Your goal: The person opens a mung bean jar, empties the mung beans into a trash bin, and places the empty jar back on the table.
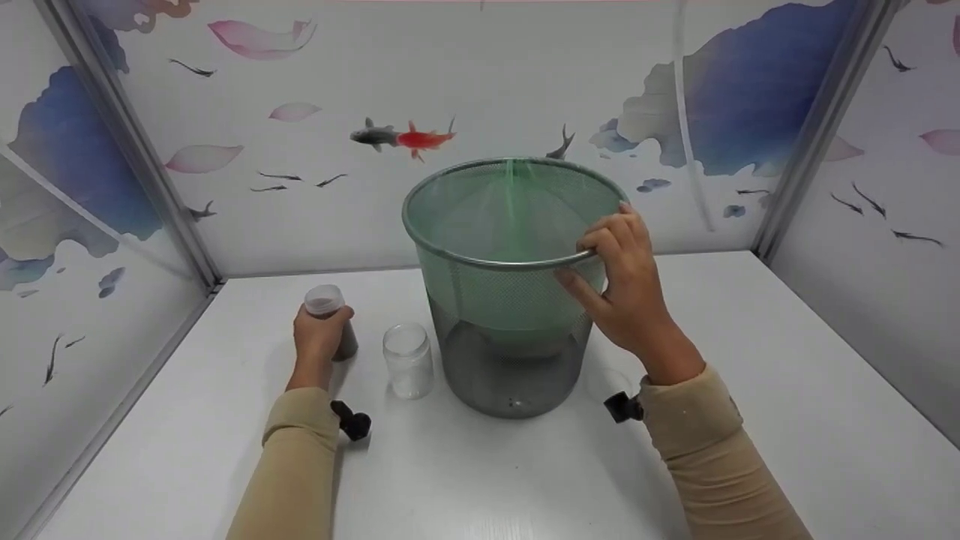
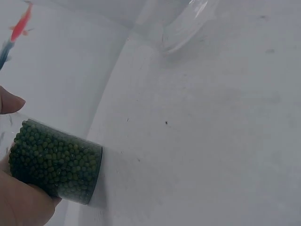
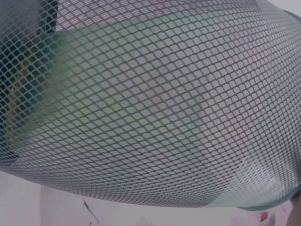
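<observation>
My left hand grips a clear jar of green beans round its upper part, and the jar stands on the table at the left. Right of it is an empty clear jar, upright and apart from my hand. A tall metal mesh wastebasket stands in the middle, with a green translucent bag lining its upper part. On its right side my right hand pinches the rim, fingers over the top and thumb below. The mesh and green lining fill the right wrist view.
The white table is enclosed by printed panels at the back and both sides. The back panel stands close behind the wastebasket. A faint clear round thing lies near my right wrist, too indistinct to name.
</observation>
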